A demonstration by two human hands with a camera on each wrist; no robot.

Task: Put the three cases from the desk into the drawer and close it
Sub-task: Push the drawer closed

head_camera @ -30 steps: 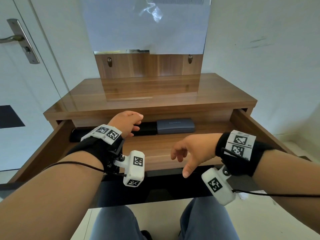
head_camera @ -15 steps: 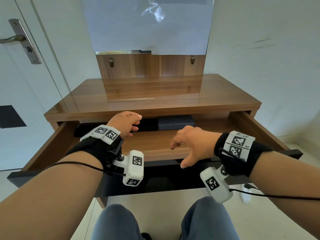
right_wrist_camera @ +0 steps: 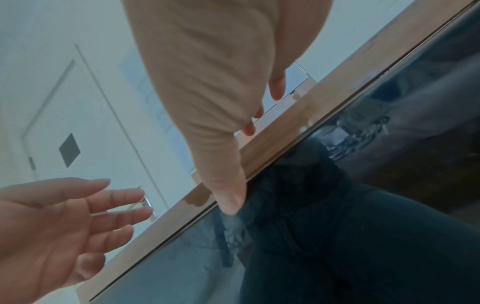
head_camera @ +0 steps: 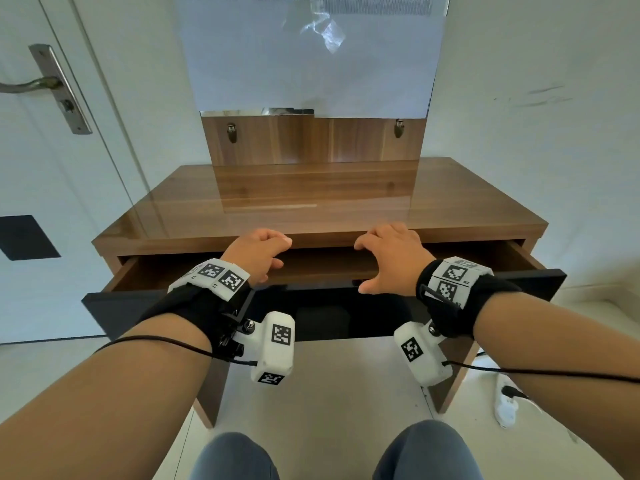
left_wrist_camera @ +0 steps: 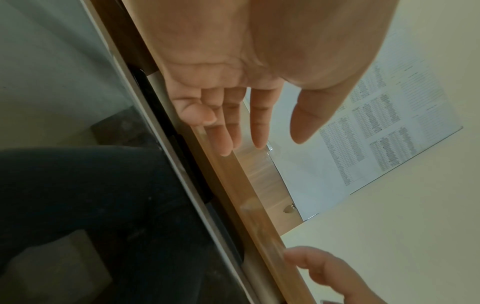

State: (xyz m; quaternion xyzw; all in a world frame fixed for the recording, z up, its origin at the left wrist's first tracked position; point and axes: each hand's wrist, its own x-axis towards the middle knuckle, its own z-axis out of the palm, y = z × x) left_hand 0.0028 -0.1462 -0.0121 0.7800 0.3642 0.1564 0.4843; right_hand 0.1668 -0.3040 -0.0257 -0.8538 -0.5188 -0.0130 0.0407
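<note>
The drawer (head_camera: 540, 282) with its glossy black front stands partly open under the wooden desk top (head_camera: 311, 202). No case shows; the desk top hides the inside of the drawer. My left hand (head_camera: 273, 252) hovers over the drawer's left-middle with relaxed, slightly bent fingers and holds nothing. My right hand (head_camera: 372, 261) is beside it, fingers spread over the drawer, and is also empty. In the right wrist view the right hand's (right_wrist_camera: 228, 144) thumb touches the top edge of the black front (right_wrist_camera: 337, 246). The left wrist view shows the left hand (left_wrist_camera: 249, 115) open by the desk edge.
A paper-covered mirror (head_camera: 311, 53) rises behind the desk. A white door with a metal handle (head_camera: 45, 81) is on the left, a wall on the right. A white power strip (head_camera: 505, 407) lies on the floor at the right. My knees (head_camera: 235, 455) are below the drawer.
The drawer has slid further in, and the cases that showed at its back are now hidden under the desk top. Both hands moved forward with it.
</note>
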